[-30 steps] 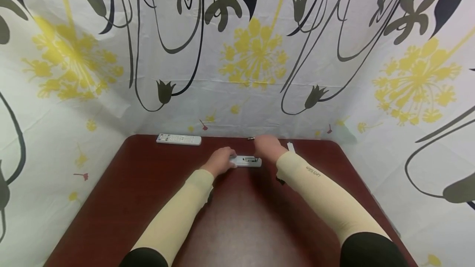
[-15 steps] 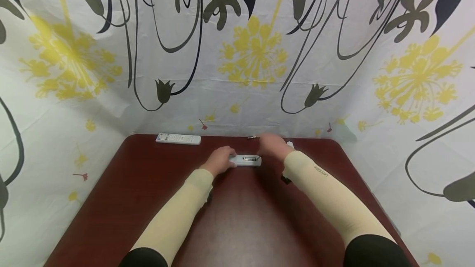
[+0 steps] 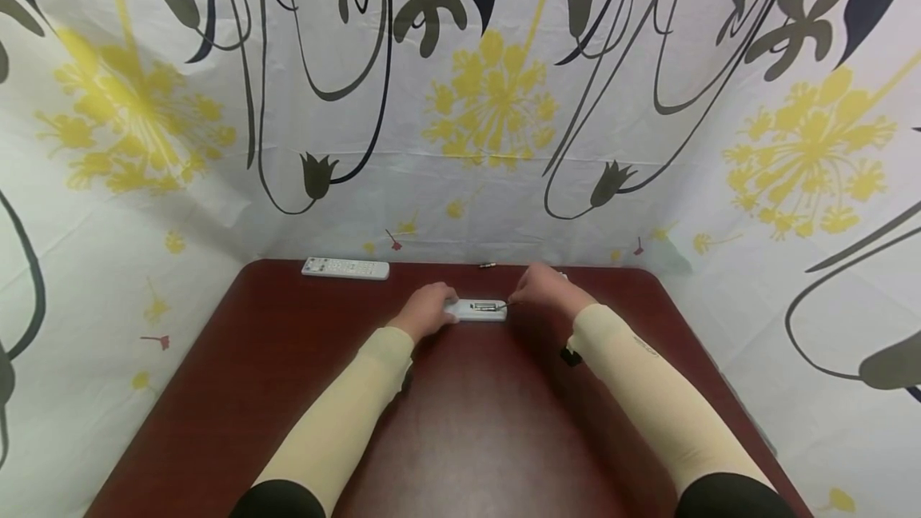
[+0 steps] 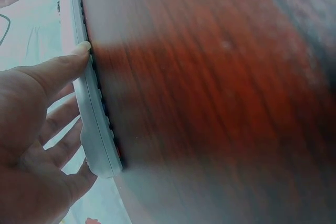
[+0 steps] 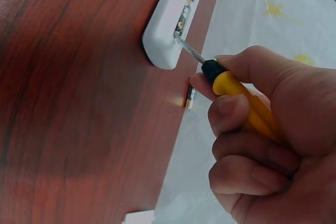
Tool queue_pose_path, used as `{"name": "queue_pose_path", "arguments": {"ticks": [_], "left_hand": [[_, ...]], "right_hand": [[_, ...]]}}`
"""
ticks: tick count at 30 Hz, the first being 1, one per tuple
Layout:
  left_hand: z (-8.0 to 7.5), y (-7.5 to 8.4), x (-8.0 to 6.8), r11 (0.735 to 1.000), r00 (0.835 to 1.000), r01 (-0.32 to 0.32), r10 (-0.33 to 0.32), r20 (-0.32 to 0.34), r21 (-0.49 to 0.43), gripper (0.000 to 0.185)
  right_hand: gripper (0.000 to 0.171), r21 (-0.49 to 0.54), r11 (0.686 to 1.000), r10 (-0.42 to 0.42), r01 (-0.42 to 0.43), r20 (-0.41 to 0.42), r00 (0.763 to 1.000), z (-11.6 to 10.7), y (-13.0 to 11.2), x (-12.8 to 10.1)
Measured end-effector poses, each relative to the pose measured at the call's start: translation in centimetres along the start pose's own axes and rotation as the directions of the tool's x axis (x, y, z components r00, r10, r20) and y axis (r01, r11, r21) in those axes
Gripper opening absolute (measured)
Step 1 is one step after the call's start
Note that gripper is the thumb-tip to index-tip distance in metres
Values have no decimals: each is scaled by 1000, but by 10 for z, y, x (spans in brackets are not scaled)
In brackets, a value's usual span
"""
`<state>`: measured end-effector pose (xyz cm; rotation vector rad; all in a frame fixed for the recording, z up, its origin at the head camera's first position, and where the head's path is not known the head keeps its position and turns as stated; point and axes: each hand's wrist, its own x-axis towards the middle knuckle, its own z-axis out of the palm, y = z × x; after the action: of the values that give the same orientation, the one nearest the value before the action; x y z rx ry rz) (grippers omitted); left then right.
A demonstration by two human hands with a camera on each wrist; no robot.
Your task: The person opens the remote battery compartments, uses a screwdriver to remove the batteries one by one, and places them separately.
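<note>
A white remote control (image 3: 469,316) lies buttons-down near the back of the table, its battery compartment uncovered. In the left wrist view my left hand (image 4: 50,108) grips the remote's edges, thumb on one side and fingers on the other. My right hand (image 5: 262,150) holds a screwdriver (image 5: 227,84) with a yellow and black handle. The shaft's tip touches the end of the compartment, where a dark and gold battery (image 5: 181,23) shows. In the head view the right hand sits just right of the remote and hides most of the screwdriver.
A second white remote control (image 3: 345,268) lies buttons-up at the back left. A loose battery (image 3: 488,264) lies by the back edge. Partly behind the right hand is a small white piece (image 5: 139,217). Patterned cloth (image 3: 496,206) hangs behind the table.
My right hand has moved right and slightly toward me, uncovering the loose battery and more of the remote's end. The left hand and remote have stayed in place.
</note>
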<state>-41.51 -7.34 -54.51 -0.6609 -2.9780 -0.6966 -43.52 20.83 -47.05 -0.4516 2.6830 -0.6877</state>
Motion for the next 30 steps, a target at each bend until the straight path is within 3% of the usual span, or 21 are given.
{"name": "queue_pose_path", "arguments": {"ticks": [12, 14, 16, 19, 22, 30], "left_hand": [[-1, 0, 1, 1000, 1000, 9, -9, 7, -3, 34], [-2, 1, 0, 1000, 1000, 11, -11, 10, -11, 33], [-2, 2, -1, 1000, 1000, 9, -9, 17, -16, 33], [-2, 3, -3, 1000, 1000, 3, -2, 21, -28, 33], [-2, 3, -3, 1000, 1000, -3, 3, 11, -31, 33], [-3, 1, -3, 1000, 1000, -7, 7, 8, -15, 33]], "right_hand": [[51, 15, 1000, 0, 0, -10, 1000, 0, 2, -2], [47, 110, 994, 11, -7, -40, 999, -1, 2, -2], [45, 223, 975, 26, 3, -124, 992, -1, 2, -2], [44, 362, 930, 36, 66, -269, 962, -1, 0, -2], [42, 338, 935, 19, 105, -344, 939, 0, -5, -3], [50, 317, 945, 28, 77, -315, 949, 11, -10, -8]]}}
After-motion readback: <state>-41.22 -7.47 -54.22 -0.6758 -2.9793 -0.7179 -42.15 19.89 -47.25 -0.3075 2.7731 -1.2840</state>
